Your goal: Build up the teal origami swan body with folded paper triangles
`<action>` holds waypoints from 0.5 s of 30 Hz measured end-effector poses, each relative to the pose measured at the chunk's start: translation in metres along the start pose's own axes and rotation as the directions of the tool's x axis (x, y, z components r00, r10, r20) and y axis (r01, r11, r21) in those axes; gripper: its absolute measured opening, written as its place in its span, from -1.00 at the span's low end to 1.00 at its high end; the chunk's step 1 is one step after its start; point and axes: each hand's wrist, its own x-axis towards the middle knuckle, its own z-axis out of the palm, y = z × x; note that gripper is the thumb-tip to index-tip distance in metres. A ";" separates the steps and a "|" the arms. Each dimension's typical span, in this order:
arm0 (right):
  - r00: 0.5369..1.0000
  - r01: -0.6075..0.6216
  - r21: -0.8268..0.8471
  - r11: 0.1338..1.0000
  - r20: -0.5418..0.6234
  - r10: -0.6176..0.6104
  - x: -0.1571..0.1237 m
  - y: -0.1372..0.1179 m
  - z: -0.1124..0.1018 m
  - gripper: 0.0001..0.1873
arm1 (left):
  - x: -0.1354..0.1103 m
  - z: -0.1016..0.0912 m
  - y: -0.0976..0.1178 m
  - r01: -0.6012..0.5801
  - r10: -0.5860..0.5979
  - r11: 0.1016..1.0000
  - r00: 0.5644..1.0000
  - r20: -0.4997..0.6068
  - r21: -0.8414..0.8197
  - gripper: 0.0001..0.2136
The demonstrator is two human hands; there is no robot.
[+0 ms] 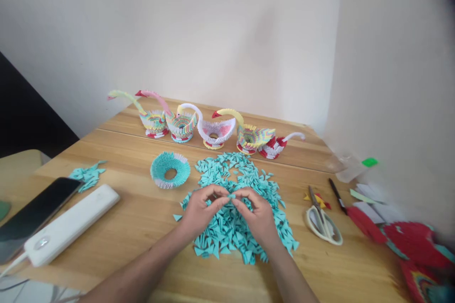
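Over the paper pile (231,234), I'm watching the left hand (201,208) and right hand (261,215) pinching one small piece (232,196) between fingertips, probably for control; a bowl (182,170) is sitting left of the pile, seemingly handy.

I'm in a home-like craft corner: paper pieces (229,232) heaped on my desk (138,220), paper swans (224,129) at twelve o'clock.

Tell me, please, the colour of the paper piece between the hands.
The paper piece is turquoise; the head view shows it.
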 end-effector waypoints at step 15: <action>0.939 0.334 -0.255 0.907 0.007 -0.344 0.000 -0.003 0.001 -0.93 | 0.003 -0.005 0.000 -0.303 0.307 0.921 0.952 0.024 0.244 -0.92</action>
